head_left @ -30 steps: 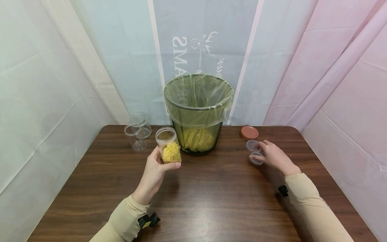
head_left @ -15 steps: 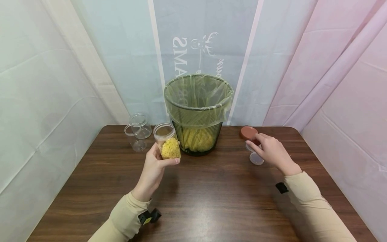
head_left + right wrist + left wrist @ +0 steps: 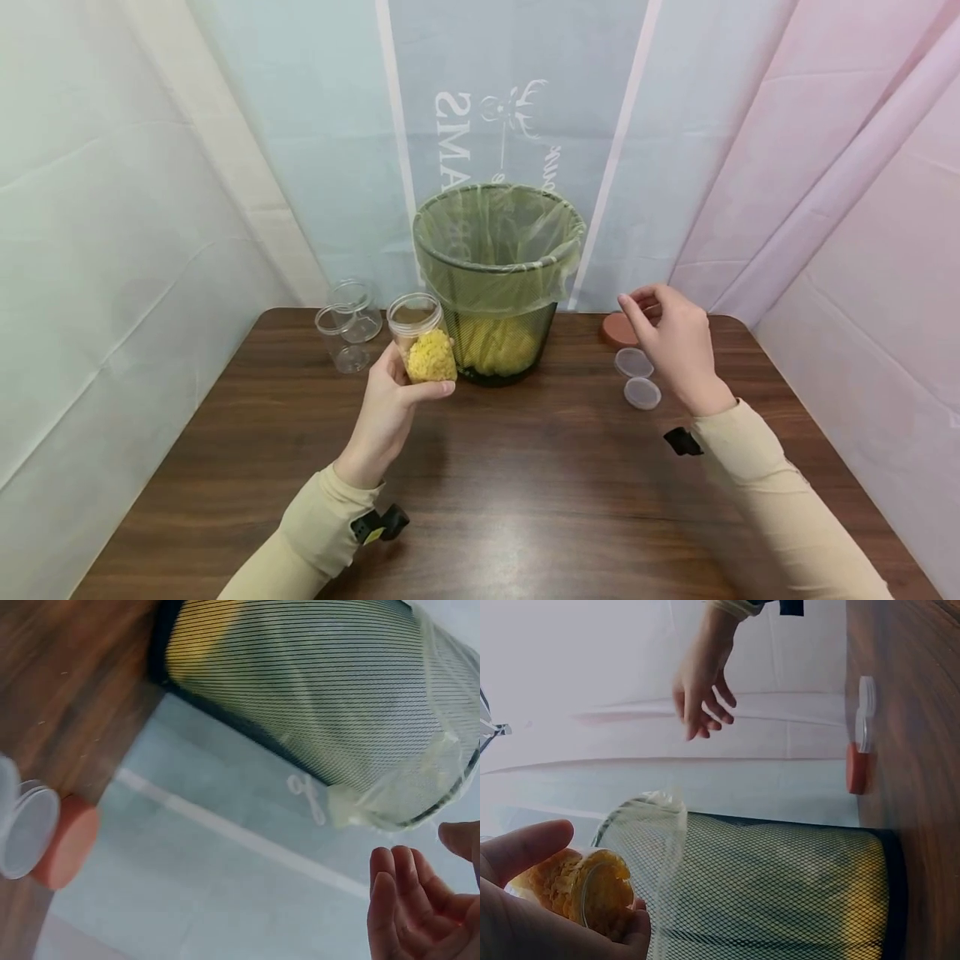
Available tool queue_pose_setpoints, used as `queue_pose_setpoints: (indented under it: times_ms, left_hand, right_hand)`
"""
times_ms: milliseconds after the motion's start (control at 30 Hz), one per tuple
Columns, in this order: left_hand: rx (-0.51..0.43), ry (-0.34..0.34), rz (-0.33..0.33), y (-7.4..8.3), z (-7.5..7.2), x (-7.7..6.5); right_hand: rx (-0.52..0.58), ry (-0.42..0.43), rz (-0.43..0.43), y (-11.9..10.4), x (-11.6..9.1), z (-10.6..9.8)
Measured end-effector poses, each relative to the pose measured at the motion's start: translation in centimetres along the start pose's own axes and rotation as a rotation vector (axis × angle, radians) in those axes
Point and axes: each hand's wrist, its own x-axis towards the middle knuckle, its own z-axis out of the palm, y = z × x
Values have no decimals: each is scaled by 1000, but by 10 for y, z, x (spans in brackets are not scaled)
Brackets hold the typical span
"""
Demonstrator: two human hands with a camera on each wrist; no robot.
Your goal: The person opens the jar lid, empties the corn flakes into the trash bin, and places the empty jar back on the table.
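Observation:
In the head view, my left hand (image 3: pixel 381 417) grips a clear plastic jar (image 3: pixel 431 354) with no lid on it, tilted and partly filled with yellow crumbly bits. The left wrist view shows the thumb and fingers around the jar, its base facing the camera. My right hand (image 3: pixel 675 348) hangs in the air at the right, holding nothing, its fingers loosely bent. Below and left of it lie two clear lids (image 3: pixel 634 363) and a reddish-brown lid (image 3: pixel 617 331), apart from the hand. A black mesh wastebasket (image 3: pixel 498 287) with a yellowish bag stands just behind the jar.
Two clear jars without lids (image 3: pixel 363 321) stand at the back left of the wooden table (image 3: pixel 517 500). Yellow stuff shows through the mesh at the wastebasket's bottom. Fabric sheets (image 3: pixel 285 150) surround the table at the back and sides.
My right hand has left the clear lids and risen away from them; both now lie in full view. The left hand has lifted the jar slightly.

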Motion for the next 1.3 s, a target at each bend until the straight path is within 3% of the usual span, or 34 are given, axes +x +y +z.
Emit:
queue_pose_setpoints:
  times_ms: [467,833,1133,1300]
  left_hand:
    - [-14,12,11,10,9,6]
    - [-17,2,35,16,11,9]
    - [16,8,56,21,11,13]
    - [29,2,67,25,11,16]
  right_hand:
    - [77,4,57,-28,40,4]
    - [183,-105,171,-44,69,16]
    - [230,-155,217,-51,77,23]
    - [313,-198,266,-56,82,24]
